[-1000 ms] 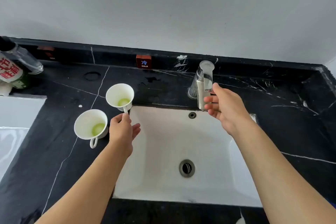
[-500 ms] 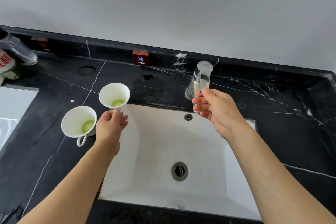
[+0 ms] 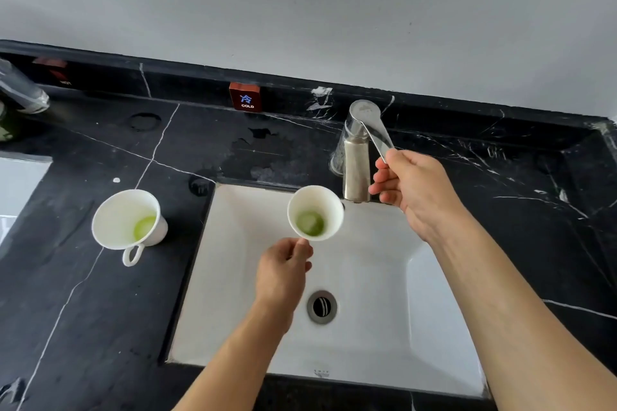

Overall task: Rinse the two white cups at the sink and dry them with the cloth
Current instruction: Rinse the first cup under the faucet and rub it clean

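My left hand (image 3: pixel 282 272) pinches the handle of a white cup (image 3: pixel 315 212) with green residue in its bottom and holds it over the white sink (image 3: pixel 240 277), just left of the spout of the steel faucet (image 3: pixel 357 170). My right hand (image 3: pixel 412 188) grips the faucet's lever, which is lifted and swung to the right. No water shows at the spout. A second white cup (image 3: pixel 128 220), also green at the bottom, stands on the black marble counter (image 3: pixel 83 310) left of the sink, handle toward me. No cloth is in view.
A red COLD label (image 3: pixel 246 97) sits on the back ledge, and a red HOT label (image 3: pixel 53 72) farther left. A clear bottle (image 3: pixel 21 90) lies at the far left edge. Part of a second white basin (image 3: pixel 16 190) shows at the left. The drain (image 3: pixel 321 306) is open.
My left hand lifted one cup off the counter and carried it right, over the sink beside the spout. My right hand raised and swung the faucet lever to the right. The view shifted.
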